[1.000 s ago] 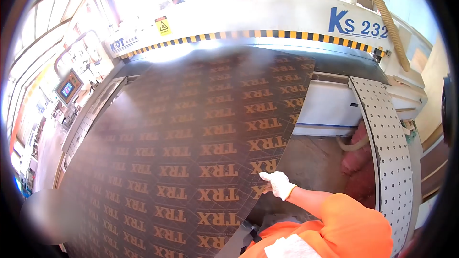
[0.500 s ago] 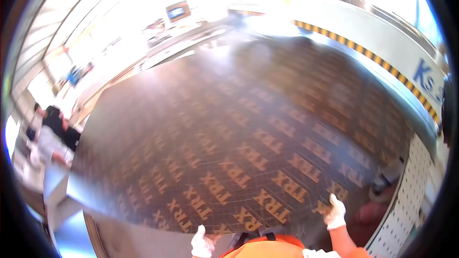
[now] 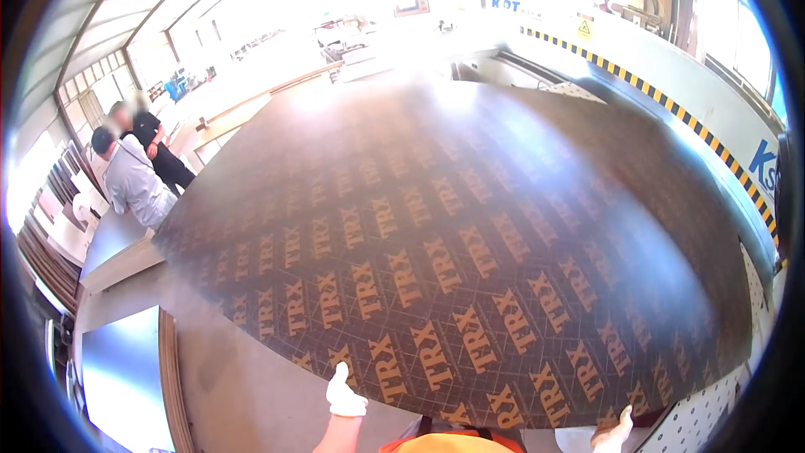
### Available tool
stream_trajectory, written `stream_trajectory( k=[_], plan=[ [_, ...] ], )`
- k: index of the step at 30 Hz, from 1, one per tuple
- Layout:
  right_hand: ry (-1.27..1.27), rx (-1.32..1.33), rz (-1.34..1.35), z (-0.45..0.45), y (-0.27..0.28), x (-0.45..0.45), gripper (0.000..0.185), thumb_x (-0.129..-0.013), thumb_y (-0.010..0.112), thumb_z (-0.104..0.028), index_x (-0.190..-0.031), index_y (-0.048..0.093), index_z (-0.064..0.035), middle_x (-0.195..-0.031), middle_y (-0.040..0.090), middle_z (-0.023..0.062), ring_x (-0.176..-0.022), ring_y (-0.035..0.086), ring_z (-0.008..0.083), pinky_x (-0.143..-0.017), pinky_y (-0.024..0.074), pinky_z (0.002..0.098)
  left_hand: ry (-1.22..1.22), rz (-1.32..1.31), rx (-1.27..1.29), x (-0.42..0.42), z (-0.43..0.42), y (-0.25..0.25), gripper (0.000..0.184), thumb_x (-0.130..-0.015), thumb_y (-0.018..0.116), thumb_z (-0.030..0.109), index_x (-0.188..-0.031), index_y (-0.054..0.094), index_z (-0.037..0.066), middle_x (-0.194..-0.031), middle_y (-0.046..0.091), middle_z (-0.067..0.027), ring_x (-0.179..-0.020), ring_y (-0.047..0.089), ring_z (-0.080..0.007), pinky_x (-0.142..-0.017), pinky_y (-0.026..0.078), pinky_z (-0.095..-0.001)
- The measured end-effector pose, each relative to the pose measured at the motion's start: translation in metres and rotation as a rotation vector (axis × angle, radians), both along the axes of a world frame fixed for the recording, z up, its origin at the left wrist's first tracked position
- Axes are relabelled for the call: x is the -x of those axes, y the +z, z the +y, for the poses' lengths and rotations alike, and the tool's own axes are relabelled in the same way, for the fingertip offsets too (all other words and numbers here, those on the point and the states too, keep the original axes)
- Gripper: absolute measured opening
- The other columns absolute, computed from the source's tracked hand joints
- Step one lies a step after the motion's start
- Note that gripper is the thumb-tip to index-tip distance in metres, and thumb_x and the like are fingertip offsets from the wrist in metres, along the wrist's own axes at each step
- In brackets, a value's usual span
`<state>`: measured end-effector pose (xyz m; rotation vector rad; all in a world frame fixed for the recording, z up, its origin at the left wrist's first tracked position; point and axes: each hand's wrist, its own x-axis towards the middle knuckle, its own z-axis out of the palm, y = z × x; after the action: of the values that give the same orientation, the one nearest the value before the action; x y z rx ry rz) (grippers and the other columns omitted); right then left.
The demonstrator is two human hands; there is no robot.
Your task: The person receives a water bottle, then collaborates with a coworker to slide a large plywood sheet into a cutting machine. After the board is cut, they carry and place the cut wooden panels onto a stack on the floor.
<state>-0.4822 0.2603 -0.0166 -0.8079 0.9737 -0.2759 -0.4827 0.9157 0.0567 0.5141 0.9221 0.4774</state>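
Note:
A large, dark brown plywood sheet [image 3: 402, 243], printed all over with orange TRX lettering, spreads out in front of me. My left hand [image 3: 345, 393], in a pale glove, holds its near edge left of my body, thumb on top and fingers hidden below. At the near right edge, my right hand [image 3: 615, 430] grips the same sheet with its thumb showing above; its other fingers are mostly out of sight. My orange clothing [image 3: 453, 443] is close to the edge between the hands.
A white machine beam [image 3: 654, 59] with black-and-yellow striping runs along the right. A perforated table [image 3: 700, 419] shows under the sheet's right corner. Stacked panels [image 3: 126, 377] stand at lower left on the floor side. Two people [image 3: 138, 168] are farther left beside another stack.
The sheet has turned relative to the machine, and its near right corner now covers more of the perforated table. My right hand appears lower and farther right; the view has shifted too.

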Motion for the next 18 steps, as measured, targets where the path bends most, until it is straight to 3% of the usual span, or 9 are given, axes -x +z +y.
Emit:
stream_trajectory(
  k=[1,4,8,9,12,13,16,17,18],
  plan=[
    [0.19,-0.31,-0.206,-0.009,0.006,0.023,0.054,-0.109,0.061,-0.044,-0.145,0.063,-0.0041,-0.143,0.069,0.0103,-0.129,0.064,0.0298,-0.117,0.0484,0.0418,0.011,-0.025,0.001,-0.003,-0.001,0.006,0.035,-0.107,0.068,0.026,-0.128,0.067,-0.002,-0.12,0.076,-0.0126,-0.099,0.075,-0.0288,-0.087,0.062,-0.0425],
    [0.261,-0.261,-0.052,0.061,0.067,0.035,0.053,-0.109,0.061,-0.047,-0.143,0.065,-0.0058,-0.14,0.071,0.0089,-0.127,0.065,0.0273,-0.115,0.0499,0.0418,0.001,-0.036,0.011,-0.002,0.004,0.012,0.037,-0.107,0.068,0.024,-0.13,0.066,-0.003,-0.121,0.076,-0.0128,-0.101,0.074,-0.0291,-0.089,0.061,-0.0429],
    [0.21,-0.178,-0.056,0.075,0.023,0.083,0.053,-0.105,0.069,-0.044,-0.141,0.066,-0.0059,-0.138,0.073,0.0081,-0.122,0.068,0.0277,-0.105,0.0568,0.0429,-0.068,-0.062,0.006,0.018,0.02,-0.024,0.044,-0.105,0.071,0.025,-0.139,0.064,-0.002,-0.131,0.073,-0.0135,-0.115,0.07,-0.0296,-0.095,0.057,-0.0407],
    [0.138,-0.132,-0.002,0.082,0.019,0.092,0.048,-0.1,0.073,-0.052,-0.119,0.075,-0.0077,-0.108,0.078,0.0082,-0.093,0.073,0.0258,-0.077,0.0621,0.0419,-0.111,-0.04,-0.02,0.023,0.03,-0.038,0.047,-0.104,0.072,0.026,-0.141,0.063,-0.001,-0.133,0.073,-0.0136,-0.117,0.069,-0.0295,-0.097,0.056,-0.04],
    [0.205,-0.134,0.143,0.053,-0.031,0.124,0.052,-0.095,0.073,-0.066,-0.09,0.073,-0.0143,-0.075,0.067,0.0039,-0.06,0.059,0.0221,-0.049,0.0493,0.0366,-0.119,0.055,-0.035,0.022,0.052,-0.059,0.047,-0.1,0.077,0.024,-0.139,0.065,0.001,-0.136,0.071,-0.0142,-0.12,0.066,-0.0295,-0.103,0.053,-0.0421],
    [0.369,-0.438,0.212,0.005,-0.09,0.138,0.061,-0.09,0.069,-0.078,-0.072,0.062,-0.0202,-0.058,0.048,-0.0003,-0.043,0.038,0.0197,-0.037,0.0318,0.0352,-0.1,0.088,-0.028,0.02,0.057,-0.065,0.046,-0.098,0.079,0.023,-0.138,0.066,0.002,-0.137,0.07,-0.0145,-0.121,0.066,-0.0296,-0.105,0.052,-0.0435],
    [0.249,-0.347,0.23,0.022,-0.093,0.153,0.065,-0.091,0.062,-0.083,-0.072,0.062,-0.0202,-0.055,0.048,-0.0002,-0.041,0.038,0.0198,-0.037,0.0327,0.0363,-0.142,-0.008,0.025,0.021,0.064,-0.067,0.042,-0.098,0.079,0.021,-0.134,0.067,0.001,-0.135,0.071,-0.0145,-0.119,0.067,-0.0295,-0.105,0.053,-0.0454],
    [0.135,-0.145,0.292,0.032,-0.102,0.154,0.068,-0.089,0.062,-0.086,-0.07,0.061,-0.02,-0.051,0.044,-0.0005,-0.038,0.035,0.0204,-0.037,0.032,0.0361,-0.157,-0.016,0.036,0.02,0.07,-0.075,0.041,-0.098,0.079,0.02,-0.133,0.068,0.001,-0.134,0.072,-0.0144,-0.118,0.067,-0.0295,-0.105,0.053,-0.0457],
    [0.281,-0.072,0.371,0.031,-0.103,0.165,0.076,-0.083,0.056,-0.095,-0.07,0.059,-0.0193,-0.05,0.042,-0.0012,-0.039,0.036,0.0218,-0.038,0.0333,0.0365,-0.181,-0.029,0.045,0.019,0.08,-0.091,0.048,-0.097,0.081,0.019,-0.138,0.065,0.0,-0.146,0.066,-0.0151,-0.129,0.061,-0.0306,-0.111,0.048,-0.0461]
  ],
)
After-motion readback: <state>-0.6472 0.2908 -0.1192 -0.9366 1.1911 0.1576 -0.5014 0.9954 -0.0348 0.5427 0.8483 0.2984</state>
